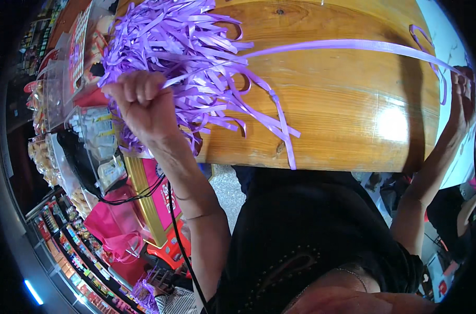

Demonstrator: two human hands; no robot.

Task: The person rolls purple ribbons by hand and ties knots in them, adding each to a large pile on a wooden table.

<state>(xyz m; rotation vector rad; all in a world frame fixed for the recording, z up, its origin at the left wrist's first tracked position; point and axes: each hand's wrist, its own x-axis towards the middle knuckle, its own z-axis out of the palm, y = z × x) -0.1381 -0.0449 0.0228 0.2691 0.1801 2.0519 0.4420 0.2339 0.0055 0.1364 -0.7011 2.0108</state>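
A purple ribbon (332, 45) stretches in a shallow arc above the wooden table, from one hand to the other. My left hand (144, 102) is closed in a fist on its left end, beside a big heap of purple ribbon strips (170, 42). Out at the far right, my right hand (461, 97) is closed on the other end; its fingertips are partly dark and blurred. Several strips of the heap trail across the tabletop toward the near edge. Another thin purple ribbon loop (415, 34) hangs over the table's right end.
The glossy wooden table (321, 120) ends in front of my body. Clear bins with packaged goods (94, 131) stand close on the left, with a black cable (176, 230) below them. Stocked shelves (76, 251) fill the lower left. A white marbled surface (447, 31) lies beyond the table's right end.
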